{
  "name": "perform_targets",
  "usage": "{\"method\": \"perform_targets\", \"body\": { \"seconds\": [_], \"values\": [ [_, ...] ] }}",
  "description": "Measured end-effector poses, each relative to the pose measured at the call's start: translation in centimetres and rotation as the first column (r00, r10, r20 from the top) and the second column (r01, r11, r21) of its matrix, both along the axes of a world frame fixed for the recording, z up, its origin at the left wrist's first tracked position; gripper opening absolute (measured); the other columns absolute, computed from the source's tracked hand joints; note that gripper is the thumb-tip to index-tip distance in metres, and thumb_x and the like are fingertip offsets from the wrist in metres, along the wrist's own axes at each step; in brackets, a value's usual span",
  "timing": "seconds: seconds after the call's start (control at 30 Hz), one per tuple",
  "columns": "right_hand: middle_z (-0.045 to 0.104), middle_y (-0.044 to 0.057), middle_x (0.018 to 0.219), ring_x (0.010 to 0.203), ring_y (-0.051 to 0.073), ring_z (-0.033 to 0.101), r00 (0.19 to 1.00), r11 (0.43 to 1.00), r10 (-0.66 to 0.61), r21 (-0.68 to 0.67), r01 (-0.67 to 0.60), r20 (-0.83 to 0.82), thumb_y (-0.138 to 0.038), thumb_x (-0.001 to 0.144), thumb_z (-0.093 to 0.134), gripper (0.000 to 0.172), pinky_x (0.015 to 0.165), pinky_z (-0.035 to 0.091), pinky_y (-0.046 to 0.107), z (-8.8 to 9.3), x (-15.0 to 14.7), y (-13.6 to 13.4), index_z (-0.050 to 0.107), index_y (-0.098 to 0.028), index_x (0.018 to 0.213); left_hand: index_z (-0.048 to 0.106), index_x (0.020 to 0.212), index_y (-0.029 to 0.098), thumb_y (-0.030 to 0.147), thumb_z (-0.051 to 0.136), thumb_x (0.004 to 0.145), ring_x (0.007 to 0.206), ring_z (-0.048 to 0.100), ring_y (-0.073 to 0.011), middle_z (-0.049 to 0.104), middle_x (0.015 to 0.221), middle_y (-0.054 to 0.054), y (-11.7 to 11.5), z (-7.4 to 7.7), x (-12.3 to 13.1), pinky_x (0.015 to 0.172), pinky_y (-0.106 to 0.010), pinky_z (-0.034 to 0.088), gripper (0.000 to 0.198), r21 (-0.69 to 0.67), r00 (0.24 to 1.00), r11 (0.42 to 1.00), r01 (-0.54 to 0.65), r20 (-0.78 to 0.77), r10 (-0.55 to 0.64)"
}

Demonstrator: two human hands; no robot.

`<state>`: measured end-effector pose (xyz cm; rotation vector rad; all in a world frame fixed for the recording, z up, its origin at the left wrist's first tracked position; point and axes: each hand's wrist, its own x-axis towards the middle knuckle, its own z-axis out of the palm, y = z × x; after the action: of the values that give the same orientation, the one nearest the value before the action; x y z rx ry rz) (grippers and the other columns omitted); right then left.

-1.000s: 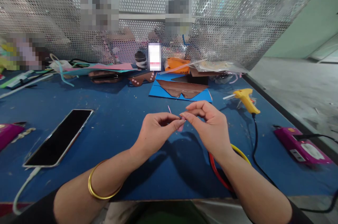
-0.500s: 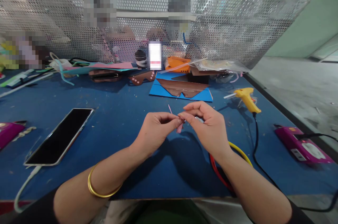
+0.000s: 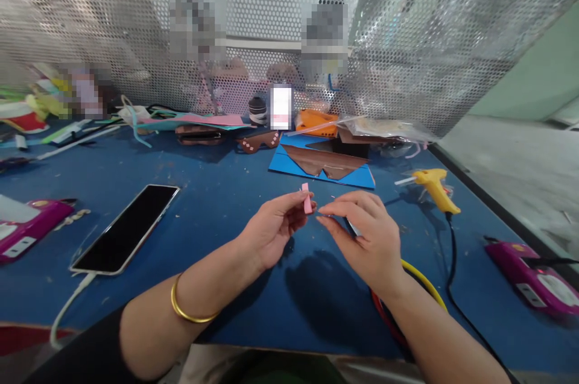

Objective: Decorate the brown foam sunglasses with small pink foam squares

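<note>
My left hand (image 3: 275,227) pinches a small pink strip (image 3: 307,198) upright between thumb and fingers, above the middle of the blue table (image 3: 217,191). Just to its right is my right hand (image 3: 368,236), thumb and index fingertips close together near the strip's lower end. Whatever those fingertips hold is too small to make out. A pale, shiny piece (image 3: 353,227) shows under the right palm; its kind is unclear. Beyond the hands, a brown glasses-shaped cutout (image 3: 323,164) lies on a blue sheet (image 3: 277,162).
A yellow glue gun (image 3: 434,188) lies right, its cord running forward. Red and yellow rings (image 3: 427,280) sit under my right forearm. A phone (image 3: 129,227) on a cable lies left. Purple power strips (image 3: 527,272) flank both sides. Perforated metal mesh (image 3: 262,4) stands at the back.
My hands have moved apart a little. The pink strip has turned upright in my left hand, and the right fingertips have drawn back from it. The view has shifted slightly left.
</note>
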<state>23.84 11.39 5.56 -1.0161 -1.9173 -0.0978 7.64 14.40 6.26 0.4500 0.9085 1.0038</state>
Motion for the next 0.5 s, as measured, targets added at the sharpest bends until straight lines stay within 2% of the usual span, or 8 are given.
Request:
{"method": "perform_targets", "body": {
  "seconds": [0.1, 0.17, 0.23, 0.3, 0.4, 0.43, 0.5],
  "values": [
    [0.068, 0.000, 0.083, 0.083, 0.015, 0.063, 1.000, 1.000, 0.008, -0.028, -0.007, 0.025, -0.018, 0.088, 0.065, 0.004, 0.082, 0.047, 0.032, 0.5, 0.0, 0.3, 0.066, -0.022, 0.090, 0.075, 0.071, 0.014, 0.020, 0.077, 0.073, 0.072, 0.062, -0.0106, 0.070, 0.071, -0.002, -0.1, 0.2, 0.1, 0.070, -0.022, 0.045, 0.007, -0.030, 0.999, 1.000, -0.007, 0.034, 0.008],
    [0.069, 0.001, 0.086, 0.083, 0.015, 0.063, 1.000, 0.994, 0.003, -0.113, -0.001, 0.018, -0.021, 0.091, 0.061, 0.004, 0.079, 0.048, 0.031, 1.1, 0.5, 0.0, 0.065, -0.022, 0.092, 0.075, 0.073, 0.014, 0.021, 0.074, 0.076, 0.072, 0.061, -0.0101, 0.069, 0.071, -0.002, -0.1, 0.4, 0.0, 0.070, -0.022, 0.045, 0.008, -0.040, 0.998, 0.999, -0.026, 0.048, 0.028],
    [0.069, 0.002, 0.089, 0.081, 0.016, 0.065, 0.997, 0.967, -0.053, -0.247, 0.067, 0.063, -0.026, 0.092, 0.058, 0.009, 0.075, 0.049, 0.031, 1.4, 1.9, -1.0, 0.064, -0.023, 0.097, 0.074, 0.072, 0.014, 0.021, 0.073, 0.078, 0.072, 0.061, -0.0099, 0.068, 0.070, -0.001, 0.0, 0.6, -0.1, 0.071, -0.023, 0.044, 0.009, -0.023, 0.997, 0.998, -0.050, 0.065, 0.051],
    [0.070, 0.003, 0.095, 0.079, 0.020, 0.067, 0.960, 0.895, -0.153, -0.378, 0.236, 0.237, -0.033, 0.092, 0.055, 0.017, 0.068, 0.050, 0.032, 0.9, 4.1, -2.9, 0.063, -0.024, 0.103, 0.072, 0.070, 0.014, 0.022, 0.074, 0.077, 0.072, 0.060, -0.0098, 0.066, 0.069, 0.000, 0.1, 0.7, -0.3, 0.071, -0.024, 0.044, 0.010, 0.012, 0.994, 0.997, -0.071, 0.079, 0.070],
    [0.070, 0.008, 0.100, 0.079, 0.027, 0.070, 0.842, 0.765, -0.261, -0.430, 0.479, 0.472, -0.041, 0.087, 0.053, 0.033, 0.060, 0.051, 0.035, -1.0, 8.0, -6.6, 0.062, -0.022, 0.113, 0.073, 0.073, 0.014, 0.024, 0.079, 0.072, 0.066, 0.055, -0.0083, 0.063, 0.066, 0.002, 0.1, 0.9, -0.4, 0.068, -0.024, 0.042, 0.012, 0.042, 0.991, 0.993, -0.114, 0.075, 0.111],
    [0.070, 0.010, 0.100, 0.080, 0.028, 0.071, 0.825, 0.731, -0.267, -0.453, 0.511, 0.499, -0.041, 0.085, 0.052, 0.037, 0.061, 0.052, 0.036, -1.8, 9.0, -7.8, 0.062, -0.021, 0.115, 0.073, 0.074, 0.014, 0.024, 0.080, 0.070, 0.064, 0.053, -0.0076, 0.061, 0.064, 0.003, 0.1, 0.9, -0.4, 0.066, -0.023, 0.041, 0.013, 0.045, 0.990, 0.991, -0.127, 0.072, 0.123],
    [0.070, 0.011, 0.100, 0.083, 0.026, 0.072, 0.838, 0.699, -0.215, -0.520, 0.491, 0.502, -0.037, 0.083, 0.049, 0.044, 0.065, 0.055, 0.035, -2.9, 10.2, -9.4, 0.059, -0.020, 0.123, 0.073, 0.074, 0.013, 0.024, 0.081, 0.068, 0.059, 0.050, -0.0061, 0.058, 0.061, 0.004, 0.1, 0.9, -0.4, 0.063, -0.023, 0.039, 0.015, 0.048, 0.987, 0.989, -0.143, 0.080, 0.139]
  ]
}}
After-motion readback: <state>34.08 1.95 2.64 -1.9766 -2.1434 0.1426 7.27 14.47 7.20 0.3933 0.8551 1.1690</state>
